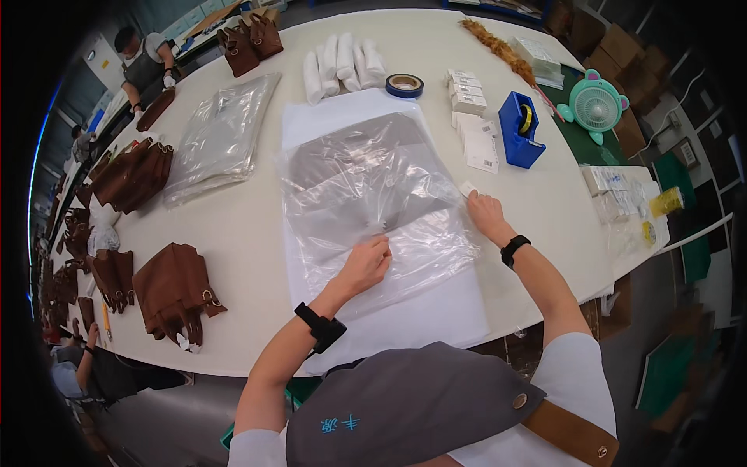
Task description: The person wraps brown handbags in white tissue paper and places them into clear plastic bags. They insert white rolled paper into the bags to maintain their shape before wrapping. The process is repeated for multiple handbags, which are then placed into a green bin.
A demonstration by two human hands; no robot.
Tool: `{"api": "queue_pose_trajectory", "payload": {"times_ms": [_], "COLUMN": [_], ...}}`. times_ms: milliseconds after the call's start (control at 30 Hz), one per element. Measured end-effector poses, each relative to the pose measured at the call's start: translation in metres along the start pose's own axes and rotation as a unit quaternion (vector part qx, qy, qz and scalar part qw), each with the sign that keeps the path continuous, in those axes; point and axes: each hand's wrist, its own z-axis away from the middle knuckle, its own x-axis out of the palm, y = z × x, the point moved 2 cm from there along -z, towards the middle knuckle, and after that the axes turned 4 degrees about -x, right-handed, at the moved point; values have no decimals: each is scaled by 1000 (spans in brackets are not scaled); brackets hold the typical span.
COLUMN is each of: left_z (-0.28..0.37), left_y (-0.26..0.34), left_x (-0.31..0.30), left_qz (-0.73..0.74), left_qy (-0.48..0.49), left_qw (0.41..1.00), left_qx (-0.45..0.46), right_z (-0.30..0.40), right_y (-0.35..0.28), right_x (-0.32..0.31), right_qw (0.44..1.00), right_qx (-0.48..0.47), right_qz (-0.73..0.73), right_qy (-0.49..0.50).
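Note:
A clear plastic bag (pixel 327 204) with a grey sheet-like item (pixel 356 157) inside lies on white paper sheets (pixel 420 324) before me. My left hand (pixel 365 262) rests at the middle of the bag with its fingers bent, close to a gathered spot in the plastic; whether it pinches the film is unclear. At the bag's right edge, my right hand (pixel 487 215) holds a small white tag (pixel 467 188) between thumb and fingers. Printed white cards (pixel 481 153) and a blue tape dispenser (pixel 519 134) lie beyond that hand.
Brown handbags (pixel 172 286) stand at the left, near a stack of clear plastic bags (pixel 219 140). White rolls (pixel 344 61) and a blue tape roll (pixel 404 85) lie at the far side. A green fan (pixel 596 105) is at right. Two co-workers (pixel 143 64) are at left.

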Motion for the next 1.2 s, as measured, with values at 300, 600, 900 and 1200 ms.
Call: {"api": "queue_pose_trajectory", "payload": {"times_ms": [300,600,900,1200], "left_z": [8,13,19,4], "left_y": [35,69,47,0], "left_x": [-29,-47,-55,-81], "left_qz": [51,-79,-103,-66], "left_qy": [137,246,-274,-7], "left_qw": [988,950,953,990], "left_qx": [43,173,-70,-123], "right_z": [60,-22,-4,24], "right_y": [-103,-164,-139,-139], "right_x": [-144,-34,-26,-149], "right_qw": [869,924,992,896], "right_qx": [-95,-147,-100,-141], "right_qz": [-481,-325,-75,-338], "right_qy": [66,135,16,-251]}}
